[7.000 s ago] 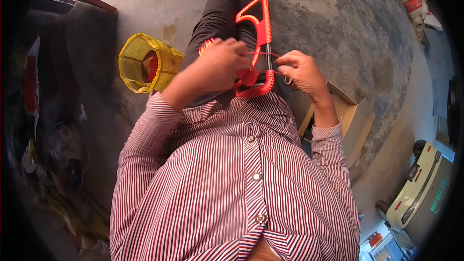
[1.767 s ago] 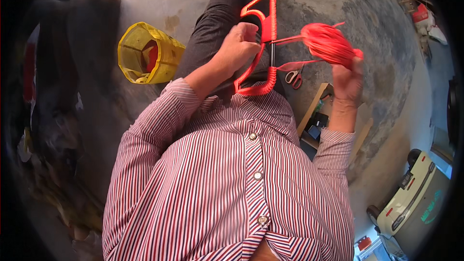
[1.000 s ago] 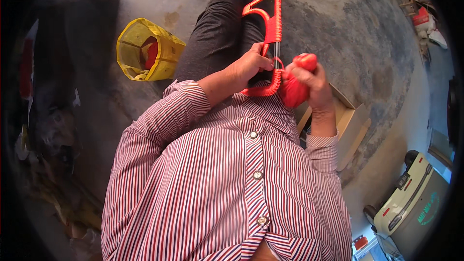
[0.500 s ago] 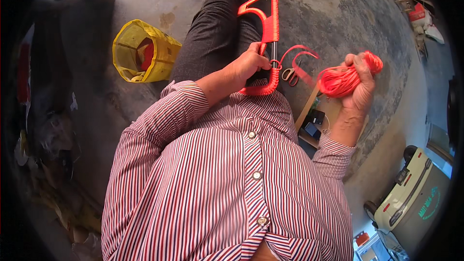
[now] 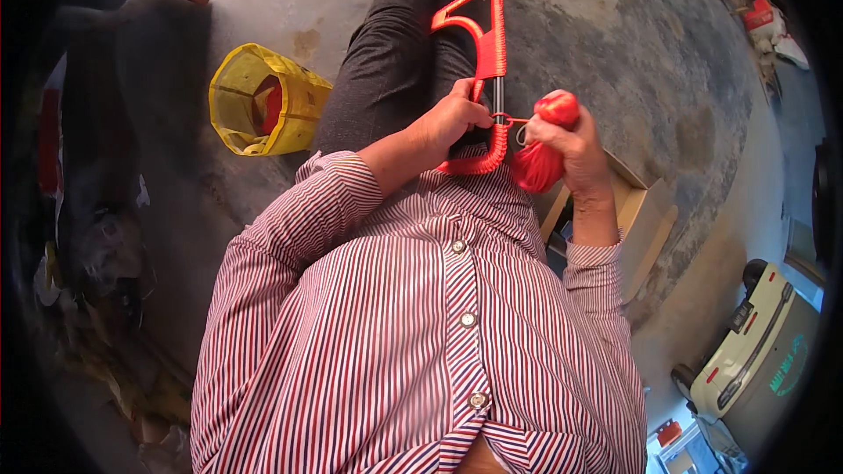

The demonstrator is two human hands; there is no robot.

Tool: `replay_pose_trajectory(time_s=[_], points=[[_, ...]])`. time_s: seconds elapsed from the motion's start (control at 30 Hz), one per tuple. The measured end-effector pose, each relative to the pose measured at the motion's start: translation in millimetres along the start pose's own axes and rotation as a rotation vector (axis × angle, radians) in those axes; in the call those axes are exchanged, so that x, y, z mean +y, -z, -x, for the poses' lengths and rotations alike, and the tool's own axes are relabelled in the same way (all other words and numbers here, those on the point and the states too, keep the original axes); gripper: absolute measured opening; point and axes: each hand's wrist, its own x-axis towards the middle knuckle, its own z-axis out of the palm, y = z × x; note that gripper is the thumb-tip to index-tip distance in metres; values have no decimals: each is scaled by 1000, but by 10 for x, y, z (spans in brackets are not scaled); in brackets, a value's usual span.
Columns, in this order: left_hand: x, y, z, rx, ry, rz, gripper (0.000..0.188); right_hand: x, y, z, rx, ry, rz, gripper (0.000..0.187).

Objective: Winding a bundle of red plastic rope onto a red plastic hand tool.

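Observation:
A bent metal frame [image 5: 494, 39] rests over my lap, mostly wrapped in orange-red cord. A short length of its bare dark metal bar [image 5: 499, 89] shows between two wrapped parts. My left hand [image 5: 457, 116] is closed on the frame beside that bare stretch. My right hand [image 5: 571, 142] grips a bundle of orange-red cord [image 5: 538, 167] close to the frame's right side. A short, taut strand runs from the bundle to a loop around the bar. Scissors lie behind my right hand, almost wholly hidden.
On the floor to the left lies a yellow bag [image 5: 303, 96] with red material inside. An open cardboard box [image 5: 637, 202] stands below my right wrist. A pale green wheeled case [image 5: 746, 342] is at the lower right. Assorted items [image 5: 764, 22] sit at the upper right.
My right hand has moved left with the cord bundle, up to the frame, and turned. The loose strand has become short and taut. My left hand stays on the frame.

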Motion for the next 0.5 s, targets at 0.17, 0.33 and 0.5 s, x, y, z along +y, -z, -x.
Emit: replay_pose_trajectory(time_s=[0.17, 0.33, 0.5], points=[[117, -104, 99, 93, 78, 51, 45, -320, -219, 156, -28, 27, -147, 23], [-6, -57, 65, 42, 70, 57, 51, -375, -308, 311, 25, 34, -263, 26], [67, -148, 280, 269, -557, -810, 77, -827, -146, 421, -350, 296, -687, 51]])
